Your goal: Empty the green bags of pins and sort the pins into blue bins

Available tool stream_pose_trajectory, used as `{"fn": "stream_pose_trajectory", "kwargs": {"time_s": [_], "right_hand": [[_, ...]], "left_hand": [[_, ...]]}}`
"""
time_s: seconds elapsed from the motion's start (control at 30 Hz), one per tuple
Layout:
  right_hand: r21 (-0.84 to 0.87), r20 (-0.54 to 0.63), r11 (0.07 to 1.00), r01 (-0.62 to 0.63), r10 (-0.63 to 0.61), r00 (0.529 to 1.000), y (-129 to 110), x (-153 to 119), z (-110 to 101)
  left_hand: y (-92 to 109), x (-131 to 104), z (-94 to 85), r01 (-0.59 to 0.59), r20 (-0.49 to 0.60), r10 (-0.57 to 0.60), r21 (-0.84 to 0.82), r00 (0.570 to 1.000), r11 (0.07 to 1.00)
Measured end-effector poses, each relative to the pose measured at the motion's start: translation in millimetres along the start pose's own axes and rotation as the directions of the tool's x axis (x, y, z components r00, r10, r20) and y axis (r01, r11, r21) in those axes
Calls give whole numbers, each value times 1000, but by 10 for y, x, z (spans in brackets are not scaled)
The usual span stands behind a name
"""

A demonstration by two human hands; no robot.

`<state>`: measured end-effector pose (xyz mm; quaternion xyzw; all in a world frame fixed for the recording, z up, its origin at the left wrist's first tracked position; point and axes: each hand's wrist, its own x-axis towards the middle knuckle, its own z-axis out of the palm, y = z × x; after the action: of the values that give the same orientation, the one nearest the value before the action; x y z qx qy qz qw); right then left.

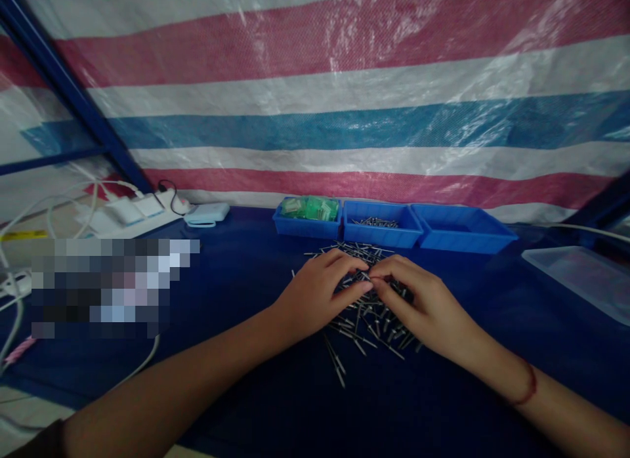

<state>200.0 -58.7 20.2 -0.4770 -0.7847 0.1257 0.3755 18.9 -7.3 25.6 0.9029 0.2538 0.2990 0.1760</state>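
A loose heap of metal blind rivets (361, 323) with long thin stems lies on the blue table. Over it my left hand (315, 291) and my right hand (428, 300) meet fingertip to fingertip. Both are closed in a pinch on a small blind rivet (365, 275), partly hidden by the fingers. Right behind the heap, a blue bin (382, 235) contains more rivets. The blue bin (308, 227) to its left holds green and clear plastic packets (315, 208). A third blue bin (470, 241) at the right shows no contents.
On the left sit a white power strip (142, 212) with plugs and cables, a light-blue case (207, 214) and a blurred-out patch. A translucent plastic tray (581, 281) is at the right. Behind the table (236, 392) hangs a striped plastic sheet (315, 130).
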Motion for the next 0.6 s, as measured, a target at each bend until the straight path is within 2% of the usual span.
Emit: {"fn": "stream_pose_trajectory", "kwargs": {"time_s": [0.1,0.3,0.6], "right_hand": [[110,-19,992,-56,59,998,-50,-12,35],[185,5,970,-161,163,987,-101,-42,50],[224,65,966,-125,114,991,-146,-13,42]], "left_hand": [[30,5,-19,6,-59,-11,-83,998,996],[62,-13,-19,-14,-123,-2,-131,992,991],[82,-38,-20,-10,-114,-12,-186,993,983]]}}
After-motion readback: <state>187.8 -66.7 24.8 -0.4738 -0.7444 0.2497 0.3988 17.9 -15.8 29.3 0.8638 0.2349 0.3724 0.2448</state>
